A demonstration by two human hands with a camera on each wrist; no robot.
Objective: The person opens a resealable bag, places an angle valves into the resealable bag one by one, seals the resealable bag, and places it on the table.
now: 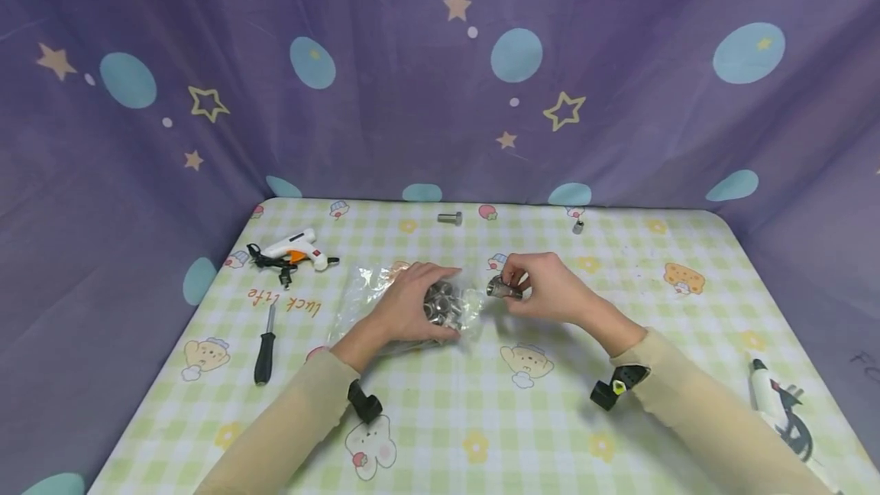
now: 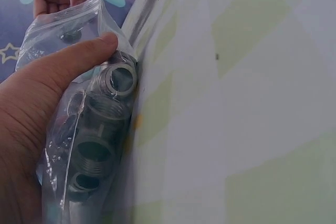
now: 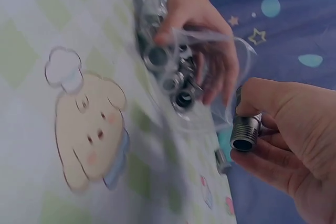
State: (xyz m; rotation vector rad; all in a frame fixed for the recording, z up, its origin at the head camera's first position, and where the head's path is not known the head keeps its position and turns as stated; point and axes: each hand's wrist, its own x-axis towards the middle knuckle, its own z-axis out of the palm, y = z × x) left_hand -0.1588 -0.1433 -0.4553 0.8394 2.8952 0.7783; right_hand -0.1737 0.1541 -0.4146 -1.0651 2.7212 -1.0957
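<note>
A clear zip bag (image 1: 357,298) with several metal threaded pipe fittings (image 3: 184,98) inside lies mid-table. My left hand (image 1: 407,305) grips it, thumb on the near side and fingers on the far side. In the left wrist view the thumb (image 2: 79,59) lies across the plastic near the bag's mouth. Just right of that mouth, my right hand (image 1: 553,287) pinches one metal pipe fitting (image 1: 500,289) between thumb and fingers, above the table. Its threaded, hollow end (image 3: 244,135) shows in the right wrist view.
A bolt (image 1: 450,218) and a small metal fitting (image 1: 578,227) lie at the back. On the left are a white glue gun (image 1: 292,244) with a black cord and a black-handled screwdriver (image 1: 265,354). Another glue gun (image 1: 770,396) lies at the right edge.
</note>
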